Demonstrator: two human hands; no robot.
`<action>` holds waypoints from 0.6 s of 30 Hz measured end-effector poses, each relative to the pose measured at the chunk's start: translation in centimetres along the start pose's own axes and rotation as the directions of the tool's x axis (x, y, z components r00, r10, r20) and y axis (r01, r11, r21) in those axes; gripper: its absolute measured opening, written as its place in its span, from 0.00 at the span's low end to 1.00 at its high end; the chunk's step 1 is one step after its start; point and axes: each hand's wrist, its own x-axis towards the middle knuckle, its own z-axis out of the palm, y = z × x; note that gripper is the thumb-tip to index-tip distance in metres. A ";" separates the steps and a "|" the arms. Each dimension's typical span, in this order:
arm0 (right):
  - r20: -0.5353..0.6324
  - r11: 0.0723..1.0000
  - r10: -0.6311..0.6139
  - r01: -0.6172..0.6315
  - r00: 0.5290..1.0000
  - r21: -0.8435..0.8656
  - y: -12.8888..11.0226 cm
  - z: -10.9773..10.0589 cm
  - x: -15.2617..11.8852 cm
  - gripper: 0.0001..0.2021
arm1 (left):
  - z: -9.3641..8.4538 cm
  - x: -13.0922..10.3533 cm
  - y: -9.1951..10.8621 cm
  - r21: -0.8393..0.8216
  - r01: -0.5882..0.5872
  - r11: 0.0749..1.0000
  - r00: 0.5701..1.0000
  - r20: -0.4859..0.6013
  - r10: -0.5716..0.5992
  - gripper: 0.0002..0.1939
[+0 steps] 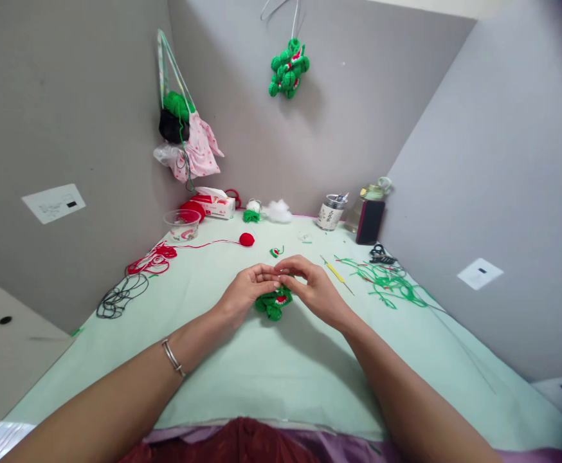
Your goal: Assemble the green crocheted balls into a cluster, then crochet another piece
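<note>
Yellow hook (337, 274), red ball (246, 239) near both hands' fingers (262, 278) (295, 263), pinched on green crochet (274, 313)

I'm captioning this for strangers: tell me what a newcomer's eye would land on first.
Probably the left hand and right hand, together at a green crocheted piece. Next, the green cluster hanging against the back wall and the red yarn ball beyond the left hand.

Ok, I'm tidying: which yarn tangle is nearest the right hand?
The green tangle beside the yellow hook; the red tangle and black tangle lie far left.
</note>
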 end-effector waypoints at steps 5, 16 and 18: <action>0.052 0.994 -0.065 0.069 0.997 -0.079 -0.5 -0.8 -0.1 0.05 | -0.1 0.1 0.1 -0.034 0.036 0.999 0.999 -0.024 -0.037 0.16; -0.021 0.980 -0.095 0.090 0.995 -0.176 0.1 0.2 -0.2 0.04 | 0.2 -0.1 0.3 0.067 0.006 0.998 0.998 0.055 -0.010 0.13; -0.058 0.999 -0.011 0.009 0.998 -0.040 0.0 0.3 -0.1 0.04 | 0.4 -0.3 0.3 0.099 -0.008 0.995 0.995 0.097 -0.002 0.12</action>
